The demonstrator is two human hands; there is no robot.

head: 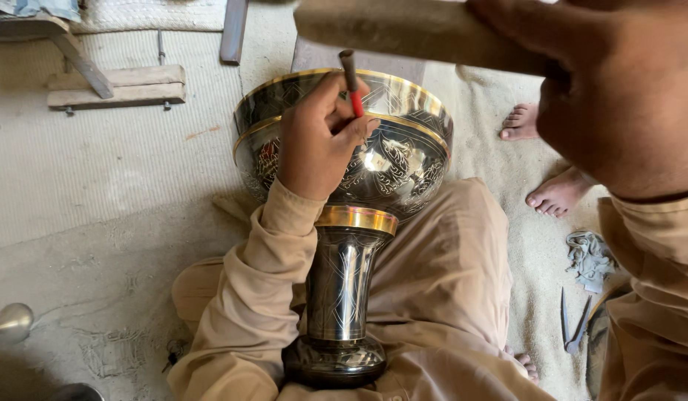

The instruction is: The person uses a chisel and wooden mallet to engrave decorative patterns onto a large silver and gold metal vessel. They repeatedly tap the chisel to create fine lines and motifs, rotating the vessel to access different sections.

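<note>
A large black and gold engraved metal goblet lies tilted across my lap, its stem and round foot toward me. My left hand rests on the bowl and pinches a thin chisel with a red band, its tip against the metal. My right hand is raised close to the camera, gripping a thick wooden mallet that hovers above the chisel's top end.
Another person's bare feet stand on the sandy floor at the right. Metal snips and a grey rag lie at lower right. Wooden blocks sit at upper left, and a metal cone at the left edge.
</note>
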